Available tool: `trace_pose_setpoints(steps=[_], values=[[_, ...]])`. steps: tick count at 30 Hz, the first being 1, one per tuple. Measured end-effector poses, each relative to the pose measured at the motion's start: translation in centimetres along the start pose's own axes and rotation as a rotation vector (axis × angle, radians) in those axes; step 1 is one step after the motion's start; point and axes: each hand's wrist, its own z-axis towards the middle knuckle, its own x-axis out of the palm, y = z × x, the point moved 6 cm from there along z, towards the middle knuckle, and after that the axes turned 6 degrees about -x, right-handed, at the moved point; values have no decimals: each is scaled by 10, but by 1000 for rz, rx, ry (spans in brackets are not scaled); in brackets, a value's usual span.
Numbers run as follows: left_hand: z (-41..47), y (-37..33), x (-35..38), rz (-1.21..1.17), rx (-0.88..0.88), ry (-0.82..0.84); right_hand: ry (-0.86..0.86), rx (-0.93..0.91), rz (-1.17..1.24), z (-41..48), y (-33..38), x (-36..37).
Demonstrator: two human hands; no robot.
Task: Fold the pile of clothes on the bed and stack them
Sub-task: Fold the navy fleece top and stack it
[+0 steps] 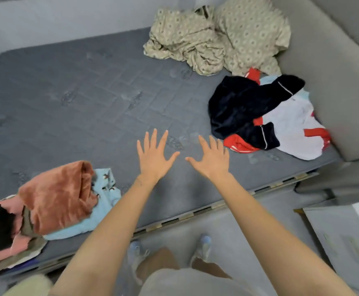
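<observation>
Both hands out flat, fingers spread wide and holding nothing: left hand (154, 155) and right hand (213, 158) over the mattress (78, 99) near its front edge. The loose pile of clothes (259, 116) lies at the mattress's right edge, and it looks soft, light and floppy. I'd take the navy piece (234, 103) by a hem. A stack (56, 199) sits at the mattress's near-left corner, a crumpled patterned sheet (217, 39) at its far edge.

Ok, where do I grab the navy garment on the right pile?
Probably pinch the navy garment at its bunched left edge, right hand coming from the left: it tops the pile, and that edge lies free.
</observation>
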Motion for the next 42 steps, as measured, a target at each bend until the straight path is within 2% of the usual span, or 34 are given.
trace_pose_setpoints(steps=[4,9,16,20,29,35,42], values=[[7,-112,7,-23,121,-5,-26,80,-5,-1,-86,-36],[29,-194,23,33,194,74,-69,158,32,5,-165,-66],[86,-254,50,55,226,138,-87,243,67,39,-239,-95],[120,-288,64,-8,222,196,-119,271,82,59,-273,-115],[177,-370,89,18,267,214,-100,348,116,113,-364,-138],[212,-423,119,20,220,194,-60,314,117,158,-436,-146],[230,-451,158,-37,-8,188,52,100,48,227,-476,-151]])
